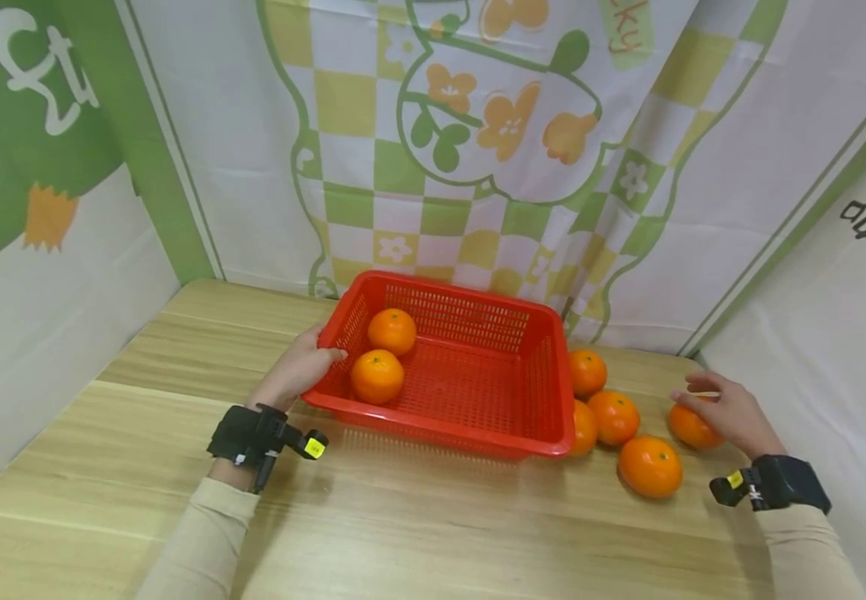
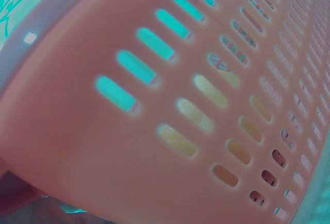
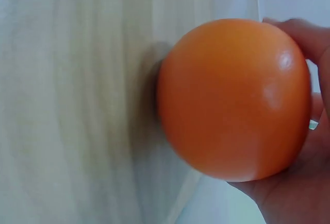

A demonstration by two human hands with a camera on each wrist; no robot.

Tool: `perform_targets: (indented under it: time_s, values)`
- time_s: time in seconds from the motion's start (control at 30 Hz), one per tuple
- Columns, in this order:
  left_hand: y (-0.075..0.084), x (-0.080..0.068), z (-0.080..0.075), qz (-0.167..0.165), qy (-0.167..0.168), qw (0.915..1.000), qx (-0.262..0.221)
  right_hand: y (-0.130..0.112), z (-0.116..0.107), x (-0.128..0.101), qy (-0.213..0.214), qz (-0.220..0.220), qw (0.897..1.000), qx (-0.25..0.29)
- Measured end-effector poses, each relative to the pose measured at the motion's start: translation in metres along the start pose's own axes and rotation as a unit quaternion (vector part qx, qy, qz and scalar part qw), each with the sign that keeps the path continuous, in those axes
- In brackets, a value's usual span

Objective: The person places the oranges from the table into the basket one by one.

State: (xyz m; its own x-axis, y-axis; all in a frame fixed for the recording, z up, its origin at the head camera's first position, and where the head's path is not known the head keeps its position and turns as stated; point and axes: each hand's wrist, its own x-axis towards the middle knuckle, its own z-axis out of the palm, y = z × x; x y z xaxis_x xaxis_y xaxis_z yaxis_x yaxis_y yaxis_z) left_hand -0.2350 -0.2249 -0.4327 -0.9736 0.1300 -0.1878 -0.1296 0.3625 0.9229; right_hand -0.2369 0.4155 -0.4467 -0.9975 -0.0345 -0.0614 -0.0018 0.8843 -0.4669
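Note:
A red plastic basket (image 1: 470, 367) with slotted sides stands on the table, and two oranges (image 1: 377, 377) lie at its left end. My left hand (image 1: 299, 363) grips the basket's left rim, thumb over the edge and the other fingers hidden outside. The left wrist view is filled by the slotted basket wall (image 2: 129, 152). At the far right my right hand (image 1: 728, 410) holds an orange (image 3: 232, 100) from above, fingers curled round one side and thumb at the other. That orange sits low, close over the wooden tabletop.
Several more oranges (image 1: 651, 467) lie on the table (image 1: 433, 533) between the basket and my right hand, one partly hidden by the basket's right wall. A patterned curtain (image 1: 478, 167) hangs right behind the basket. White cloth walls (image 1: 838, 358) close off both sides.

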Motion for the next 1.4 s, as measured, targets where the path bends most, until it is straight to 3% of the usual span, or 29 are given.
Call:
perform_targets:
  time_s: [0.47,0.9,1.4]
  values:
    - [0.002,0.0,0.0,-0.004,-0.008,0.9999,-0.006,0.0,0.011,-0.013,-0.026,0.037,0.999,0.001]
    - [0.002,0.001,-0.001,-0.016,-0.008,0.9998,0.008,0.006,0.02,-0.041,0.008,-0.001,1.0,-0.025]
    - [0.001,0.001,0.0,-0.008,0.0,1.0,-0.003,0.0,0.026,-0.041,0.032,-0.021,0.998,-0.041]
